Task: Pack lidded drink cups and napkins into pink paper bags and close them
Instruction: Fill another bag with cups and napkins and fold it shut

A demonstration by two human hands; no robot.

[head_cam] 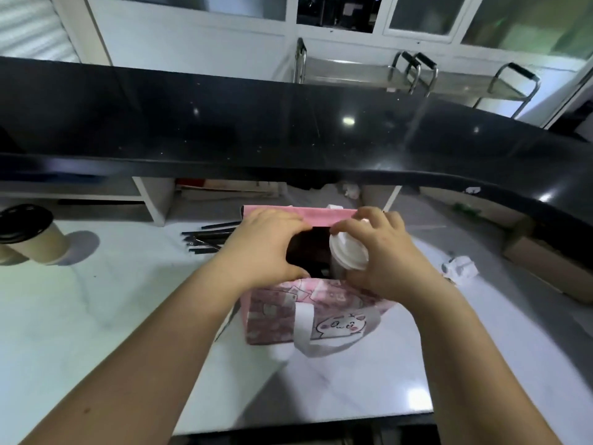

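Observation:
A pink paper bag (pixel 276 313) with cartoon prints and a white handle stands open on the white counter, in the middle of the view. My right hand (pixel 382 252) grips a cup with a white lid (pixel 348 252) at the bag's mouth, tilted toward me and partly inside. My left hand (pixel 263 245) holds the bag's left rim and keeps the mouth spread. A dark-lidded object sits inside the bag, mostly hidden. The bag's far pink edge (pixel 321 216) stands up behind my fingers.
A tan cup with a black lid (pixel 30 234) stands at the far left. Black straws (pixel 208 239) lie left of the bag. Crumpled white paper (pixel 459 268) and a cardboard box (pixel 545 268) are on the right. A black raised counter (pixel 288 130) runs across behind.

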